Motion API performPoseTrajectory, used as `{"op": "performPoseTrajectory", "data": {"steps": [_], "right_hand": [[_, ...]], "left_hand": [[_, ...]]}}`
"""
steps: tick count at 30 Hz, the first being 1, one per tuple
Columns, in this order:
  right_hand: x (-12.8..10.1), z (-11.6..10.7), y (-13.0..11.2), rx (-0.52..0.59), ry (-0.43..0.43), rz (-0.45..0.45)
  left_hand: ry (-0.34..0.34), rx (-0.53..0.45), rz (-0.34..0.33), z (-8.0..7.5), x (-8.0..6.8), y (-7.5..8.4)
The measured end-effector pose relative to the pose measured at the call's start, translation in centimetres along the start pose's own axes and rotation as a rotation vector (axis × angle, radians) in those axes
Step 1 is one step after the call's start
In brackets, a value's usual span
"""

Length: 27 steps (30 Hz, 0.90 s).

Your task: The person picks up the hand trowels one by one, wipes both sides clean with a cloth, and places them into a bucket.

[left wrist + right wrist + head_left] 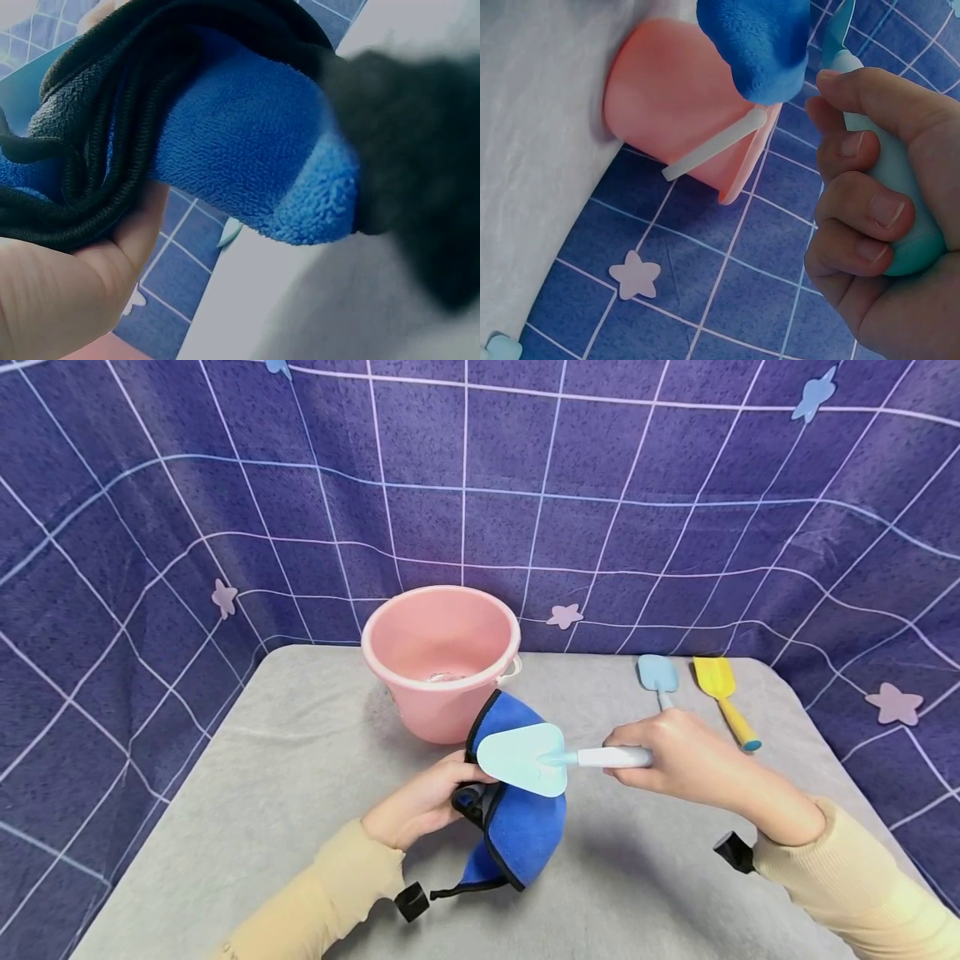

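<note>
Left hand (420,806) fingers curl round the blue cloth (525,827), propping it against the light-blue trowel (525,758) blade; right hand (675,756) fingers wrap its handle.

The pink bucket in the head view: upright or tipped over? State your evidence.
Upright. The bucket stands on the grey table with its round mouth facing up, so the head view looks down into it.
</note>
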State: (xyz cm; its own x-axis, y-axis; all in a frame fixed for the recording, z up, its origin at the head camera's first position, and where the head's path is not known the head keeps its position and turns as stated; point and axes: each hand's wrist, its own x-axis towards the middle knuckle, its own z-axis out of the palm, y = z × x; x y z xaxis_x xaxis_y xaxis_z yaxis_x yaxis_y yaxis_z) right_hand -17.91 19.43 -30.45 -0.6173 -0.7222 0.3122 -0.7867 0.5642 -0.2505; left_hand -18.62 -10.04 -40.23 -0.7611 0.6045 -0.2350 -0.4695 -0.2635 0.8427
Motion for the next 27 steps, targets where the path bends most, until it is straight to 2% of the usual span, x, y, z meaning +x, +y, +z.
{"op": "performPoseTrajectory", "data": {"steps": [19, 27], "right_hand": [[0.0, 0.1, 0.3, 0.053, -0.051, 0.021], [0.0, 0.2, 0.3, 0.081, -0.048, 0.029]], "left_hand": [[-0.085, -0.111, 0.085, 1.6, 0.1, -0.2], [-0.117, -0.152, 0.089, 1.7, -0.1, -0.3]]}}
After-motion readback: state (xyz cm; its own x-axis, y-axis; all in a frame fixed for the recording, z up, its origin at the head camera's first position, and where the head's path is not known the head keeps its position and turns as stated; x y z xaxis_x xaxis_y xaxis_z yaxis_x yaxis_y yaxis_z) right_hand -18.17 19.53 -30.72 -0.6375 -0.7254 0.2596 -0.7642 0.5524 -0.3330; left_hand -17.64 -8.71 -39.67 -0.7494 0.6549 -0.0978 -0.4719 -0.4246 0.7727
